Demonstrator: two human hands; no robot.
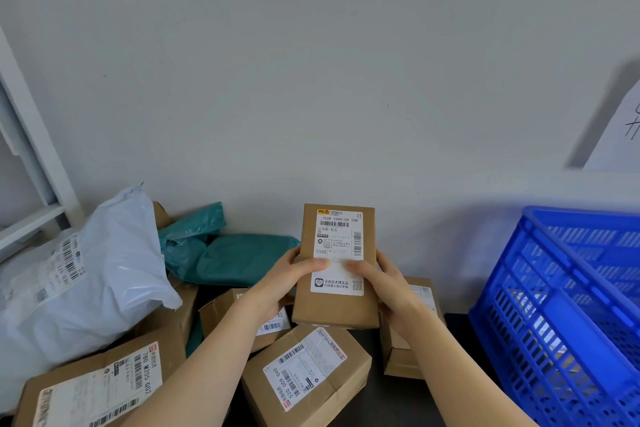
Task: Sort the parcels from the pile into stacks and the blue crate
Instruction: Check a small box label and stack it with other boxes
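Both hands clamp one small brown box (336, 308): left hand (287, 279) on its left edge, right hand (384, 284) on its right edge, thumbs pressed onto the shipping label. The box is held upright above the pile, clear of the bench (391, 402).

Risks:
- The thumbs cover part of the label, so a misread could send the box to the wrong stack.
- The grip sits low, so the top may tip away if one hand lets go early.
- The blue crate (554, 305) at right has a high rim that the box could clip on a swing that way.

Around:
- A labelled box (308, 371) lies directly below, another box (415, 350) behind the right wrist, and a large box (104, 388) near left.
- A white mailer bag (86, 288) slumps at left, with green bags (239, 258) far behind it against the wall.
- The crowded pile leaves little flat room for a set-down.
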